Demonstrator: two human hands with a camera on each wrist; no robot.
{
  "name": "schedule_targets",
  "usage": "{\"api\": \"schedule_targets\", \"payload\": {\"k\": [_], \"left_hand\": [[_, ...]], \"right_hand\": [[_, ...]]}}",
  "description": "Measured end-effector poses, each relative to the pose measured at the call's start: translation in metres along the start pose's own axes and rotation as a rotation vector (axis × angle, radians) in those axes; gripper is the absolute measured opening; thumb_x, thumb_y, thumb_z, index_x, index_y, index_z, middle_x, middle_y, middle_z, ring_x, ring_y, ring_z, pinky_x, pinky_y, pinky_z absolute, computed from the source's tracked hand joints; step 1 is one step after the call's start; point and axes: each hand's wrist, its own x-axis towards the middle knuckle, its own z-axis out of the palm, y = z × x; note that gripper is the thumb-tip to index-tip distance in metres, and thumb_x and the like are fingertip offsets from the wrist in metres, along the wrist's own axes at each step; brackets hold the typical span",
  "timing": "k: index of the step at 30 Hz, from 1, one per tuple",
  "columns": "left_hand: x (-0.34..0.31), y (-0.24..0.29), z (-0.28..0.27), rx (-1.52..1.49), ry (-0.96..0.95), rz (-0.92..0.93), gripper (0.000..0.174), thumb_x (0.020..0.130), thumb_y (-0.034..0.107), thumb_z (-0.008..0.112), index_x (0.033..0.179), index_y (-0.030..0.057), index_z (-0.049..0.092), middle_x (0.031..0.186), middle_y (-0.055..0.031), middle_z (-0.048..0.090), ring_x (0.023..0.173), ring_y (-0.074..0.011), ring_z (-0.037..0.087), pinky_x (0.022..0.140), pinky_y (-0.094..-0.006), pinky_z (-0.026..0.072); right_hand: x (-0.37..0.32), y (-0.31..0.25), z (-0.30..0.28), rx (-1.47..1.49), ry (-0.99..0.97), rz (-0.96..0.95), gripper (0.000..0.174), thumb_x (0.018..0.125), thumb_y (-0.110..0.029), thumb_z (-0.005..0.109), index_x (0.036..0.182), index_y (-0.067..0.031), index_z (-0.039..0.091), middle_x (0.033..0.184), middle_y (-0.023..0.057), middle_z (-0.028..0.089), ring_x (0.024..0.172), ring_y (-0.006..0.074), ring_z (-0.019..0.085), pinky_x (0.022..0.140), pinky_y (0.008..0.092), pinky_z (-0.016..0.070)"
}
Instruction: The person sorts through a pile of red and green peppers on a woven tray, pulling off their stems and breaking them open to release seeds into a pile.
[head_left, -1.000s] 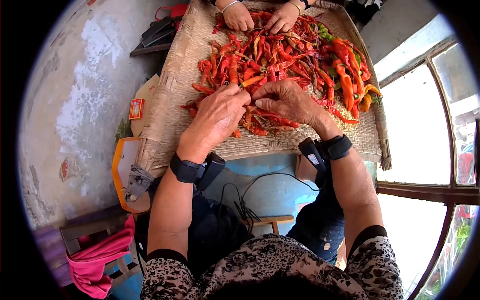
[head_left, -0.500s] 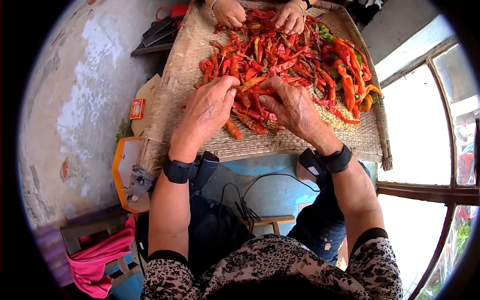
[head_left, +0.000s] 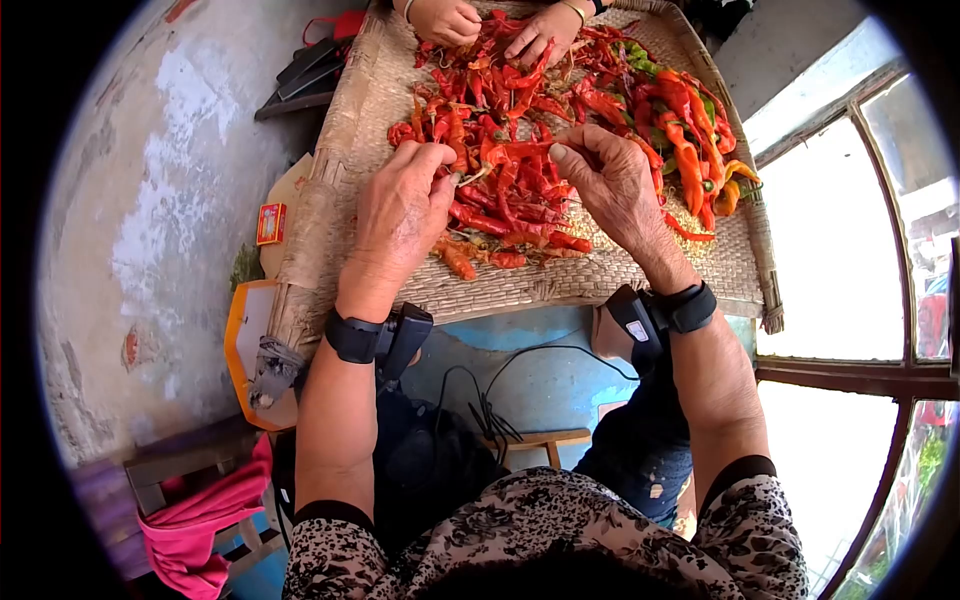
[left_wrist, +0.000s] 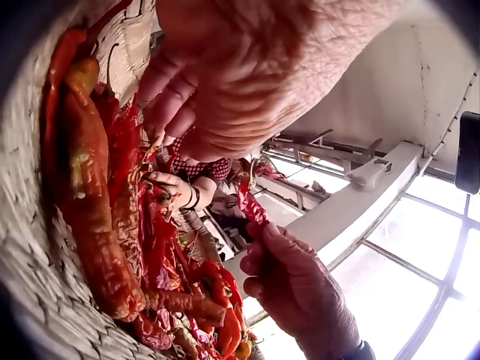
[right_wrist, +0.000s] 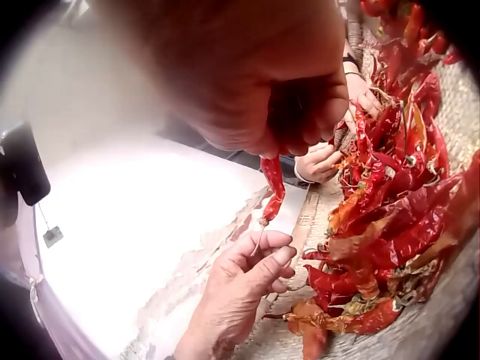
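Note:
A wrinkled red chili pepper (right_wrist: pixel 274 187) is stretched between my two hands above the heap. My left hand (head_left: pixel 400 215) pinches its thin stem (right_wrist: pixel 257 241) between thumb and forefinger. The body of the same chili (left_wrist: pixel 251 206) is pinched at its far end by my right hand (head_left: pixel 615 190). Right below lie many red dried chilies (head_left: pixel 490 215), some shrivelled, with a few orange ones at the near side. In the left wrist view, a large orange-red chili (left_wrist: pixel 90 187) rests close under my left hand.
The chilies lie on a woven tray (head_left: pixel 315 240) with raised rims. Across it, another person's hands (head_left: pixel 545 35) work among the chilies. Fresher orange peppers (head_left: pixel 690 150) are heaped at the right, by pale seeds. A window stands right, a wall left; a cable (head_left: pixel 485 400) hangs below.
An orange chili was at my left fingers; then both hands dipped to the pile. Now they are farther apart, holding a red chili between them. The other person's hands shifted left.

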Motion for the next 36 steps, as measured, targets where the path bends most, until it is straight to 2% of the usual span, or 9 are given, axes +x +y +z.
{"api": "schedule_targets", "payload": {"k": [4,8,10,13,17,29,30,34,36], "left_hand": [[0.002,0.003,0.015,-0.017,-0.005,0.102,0.037,0.089,0.013,0.060,0.124,0.0055,0.053,0.116,-0.0160,0.057,0.101,-0.0343,0.057,0.088,-0.0427,0.0480],[0.003,0.001,0.021,0.127,-0.124,0.165,0.035,0.091,0.012,0.056,0.125,0.0057,0.053,0.114,-0.0164,0.058,0.102,-0.0364,0.057,0.089,-0.0435,0.0468],[0.004,0.000,0.022,0.140,-0.128,0.177,0.029,0.090,0.010,0.057,0.119,0.0051,0.055,0.109,-0.0158,0.060,0.099,-0.0354,0.058,0.087,-0.0430,0.0476],[0.006,-0.001,0.021,0.133,-0.121,0.190,0.018,0.088,0.007,0.058,0.106,0.0039,0.057,0.098,-0.0144,0.062,0.092,-0.0339,0.059,0.079,-0.0423,0.0487],[0.003,0.003,0.018,0.030,-0.062,0.181,0.007,0.085,0.002,0.058,0.091,0.0025,0.056,0.085,-0.0130,0.062,0.080,-0.0329,0.061,0.069,-0.0417,0.0482],[0.001,0.008,0.005,-0.146,0.025,0.152,0.009,0.085,-0.002,0.056,0.094,0.0002,0.056,0.085,-0.0139,0.061,0.071,-0.0278,0.061,0.064,-0.0361,0.0482],[0.001,0.008,0.004,-0.146,0.025,0.153,0.009,0.085,-0.002,0.056,0.094,0.0002,0.056,0.085,-0.0139,0.061,0.071,-0.0278,0.061,0.064,-0.0361,0.0482],[0.001,0.010,0.003,-0.132,-0.002,0.118,0.008,0.086,0.002,0.057,0.093,0.0036,0.054,0.089,-0.0128,0.063,0.082,-0.0332,0.063,0.070,-0.0417,0.0508],[0.001,0.010,0.003,-0.123,-0.005,0.130,0.008,0.086,0.002,0.057,0.093,0.0036,0.054,0.088,-0.0128,0.063,0.081,-0.0330,0.063,0.070,-0.0414,0.0508]], "right_hand": [[0.016,0.012,-0.009,0.594,0.020,0.247,0.021,0.095,-0.023,0.059,0.091,-0.0023,0.064,0.069,0.0010,0.062,0.056,0.0081,0.053,0.051,0.0216,0.0428],[0.027,0.026,-0.015,1.039,0.333,0.461,0.025,0.094,-0.026,0.060,0.101,-0.0020,0.057,0.077,0.0037,0.064,0.061,0.0074,0.055,0.050,0.0216,0.0441],[0.027,0.029,-0.008,0.951,0.260,0.561,0.026,0.095,-0.026,0.059,0.101,-0.0008,0.056,0.078,0.0051,0.065,0.061,0.0080,0.056,0.050,0.0220,0.0447],[0.018,0.022,0.013,0.702,0.039,0.437,0.043,0.095,-0.024,0.060,0.121,0.0085,0.052,0.078,0.0069,0.066,0.061,0.0070,0.055,0.052,0.0219,0.0455],[0.007,0.022,0.034,-0.323,-0.103,-0.294,0.033,0.085,-0.009,0.063,0.118,-0.0037,0.060,0.087,0.0133,0.063,0.072,0.0273,0.063,0.061,0.0391,0.0525],[0.001,0.011,0.030,-0.287,-0.136,-0.263,0.014,0.083,-0.012,0.065,0.090,-0.0027,0.058,0.085,0.0168,0.060,0.075,0.0374,0.061,0.062,0.0437,0.0503],[0.003,0.011,0.028,-0.287,-0.135,-0.263,0.014,0.083,-0.012,0.065,0.090,-0.0027,0.058,0.085,0.0168,0.060,0.075,0.0374,0.061,0.062,0.0437,0.0503],[0.013,0.005,0.018,0.255,-0.193,0.185,0.025,0.091,-0.024,0.064,0.083,-0.0003,0.060,0.061,0.0010,0.052,0.057,0.0091,0.054,0.051,0.0277,0.0453],[0.016,0.009,0.011,0.441,-0.165,0.276,0.023,0.091,-0.023,0.064,0.083,-0.0016,0.061,0.063,0.0007,0.054,0.057,0.0087,0.054,0.051,0.0262,0.0452]]}}
